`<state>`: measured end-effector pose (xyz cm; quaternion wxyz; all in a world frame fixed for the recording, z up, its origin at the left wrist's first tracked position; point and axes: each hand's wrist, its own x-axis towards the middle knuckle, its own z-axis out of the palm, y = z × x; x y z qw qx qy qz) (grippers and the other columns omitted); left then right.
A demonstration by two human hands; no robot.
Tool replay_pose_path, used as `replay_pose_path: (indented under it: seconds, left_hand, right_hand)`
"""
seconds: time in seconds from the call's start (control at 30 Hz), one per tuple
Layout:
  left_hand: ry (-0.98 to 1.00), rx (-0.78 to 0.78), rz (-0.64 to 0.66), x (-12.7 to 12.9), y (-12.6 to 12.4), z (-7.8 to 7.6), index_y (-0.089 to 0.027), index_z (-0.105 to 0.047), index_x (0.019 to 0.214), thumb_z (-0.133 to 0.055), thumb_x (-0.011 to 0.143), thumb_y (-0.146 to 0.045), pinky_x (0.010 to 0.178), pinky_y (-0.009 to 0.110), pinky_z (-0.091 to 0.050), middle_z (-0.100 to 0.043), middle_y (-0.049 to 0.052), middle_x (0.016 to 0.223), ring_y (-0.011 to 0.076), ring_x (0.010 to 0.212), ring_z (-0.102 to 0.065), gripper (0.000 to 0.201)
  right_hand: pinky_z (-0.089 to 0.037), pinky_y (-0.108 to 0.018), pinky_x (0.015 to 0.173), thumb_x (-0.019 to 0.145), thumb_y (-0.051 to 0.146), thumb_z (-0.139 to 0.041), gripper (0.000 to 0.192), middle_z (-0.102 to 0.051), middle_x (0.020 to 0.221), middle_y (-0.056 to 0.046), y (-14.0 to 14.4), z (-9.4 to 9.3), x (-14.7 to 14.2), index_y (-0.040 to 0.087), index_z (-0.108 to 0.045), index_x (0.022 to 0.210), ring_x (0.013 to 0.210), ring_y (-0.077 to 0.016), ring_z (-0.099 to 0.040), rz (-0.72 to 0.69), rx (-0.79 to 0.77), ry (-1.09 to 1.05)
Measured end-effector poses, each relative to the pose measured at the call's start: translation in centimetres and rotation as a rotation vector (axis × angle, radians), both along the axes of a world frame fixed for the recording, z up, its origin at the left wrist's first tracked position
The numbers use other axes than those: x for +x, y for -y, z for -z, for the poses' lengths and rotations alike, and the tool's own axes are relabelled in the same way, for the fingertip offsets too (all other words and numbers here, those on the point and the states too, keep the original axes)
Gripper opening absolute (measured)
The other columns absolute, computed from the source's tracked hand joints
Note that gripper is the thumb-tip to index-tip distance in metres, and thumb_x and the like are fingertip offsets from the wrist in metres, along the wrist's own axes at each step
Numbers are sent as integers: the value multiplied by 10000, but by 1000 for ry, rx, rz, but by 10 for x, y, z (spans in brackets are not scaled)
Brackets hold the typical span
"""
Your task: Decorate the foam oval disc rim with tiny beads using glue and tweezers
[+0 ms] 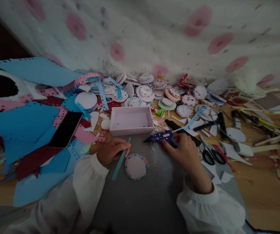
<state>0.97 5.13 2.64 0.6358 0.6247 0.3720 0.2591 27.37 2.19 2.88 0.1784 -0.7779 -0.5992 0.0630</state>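
My left hand pinches a thin blue foam strip that slants down toward my body. Just right of the strip lies a round pink foam disc edged with blue trim, flat on a grey mat. My right hand rests on a blue glue gun lying on its side, nozzle pointing left, a small red light showing. A white rectangular tray stands just beyond both hands.
Blue, pink and dark red foam sheets and a black phone cover the left. Stacks of decorated discs line the back by a spotted cloth. Scissors, sticks and scraps lie on the right.
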Motion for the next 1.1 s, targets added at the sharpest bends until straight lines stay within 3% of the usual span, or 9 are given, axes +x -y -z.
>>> replay_pose_path:
  seconds: [0.1,0.23,0.4,0.53,0.73,0.87,1.1]
  left_hand:
    - [36,-197,77,0,0,2,-152,-547,526,-514,875,-420,310,190,-158,-311,-64,357,51,294,-247,442]
    - [35,-231,72,-1,-1,4,-148,-552,521,-534,862,-417,307,191,-138,-319,-66,360,44,291,-237,435]
    - [-12,-203,79,-2,-1,4,-146,-542,503,-537,856,-418,327,190,-160,-343,-58,367,44,309,-265,446]
    - [-40,-170,116,-1,-2,1,-149,-536,498,-528,853,-432,342,190,-204,-359,-55,372,47,314,-286,454]
    - [-95,-107,164,-2,-3,5,-149,-539,506,-510,865,-442,373,191,-248,-394,-40,390,59,349,-330,464]
    - [-131,-87,176,-2,-3,5,-150,-532,502,-503,863,-440,400,198,-283,-439,-22,422,69,383,-370,464]
    - [-147,-72,191,0,-3,-2,-151,-521,492,-496,861,-445,393,206,-251,-385,-37,396,63,364,-327,472]
  right_hand:
    - [-418,-411,742,717,469,-605,418,-613,934,-147,1,4,-5,154,-520,977,907,-329,-586,-42,-157,116]
    - [-431,-374,714,665,370,-622,383,-627,899,-140,-1,2,-8,140,-518,953,853,-294,-599,-17,-116,2]
    - [-416,-300,559,596,347,-613,412,-600,726,-26,-3,-10,-10,170,-527,957,602,-183,-536,30,45,-340]
    - [-424,-287,555,588,285,-582,423,-600,712,10,1,-13,-19,199,-524,998,555,-148,-506,-37,169,-502]
    - [-417,-270,534,592,242,-573,298,-579,701,14,3,-3,-26,213,-498,879,558,-137,-488,-119,227,-495]
    - [-421,-271,546,601,233,-564,290,-576,715,15,3,-1,-27,215,-488,881,569,-136,-491,-146,207,-487]
    - [-438,-297,578,624,239,-555,306,-593,755,-9,3,4,-25,216,-480,919,616,-165,-528,-163,210,-461]
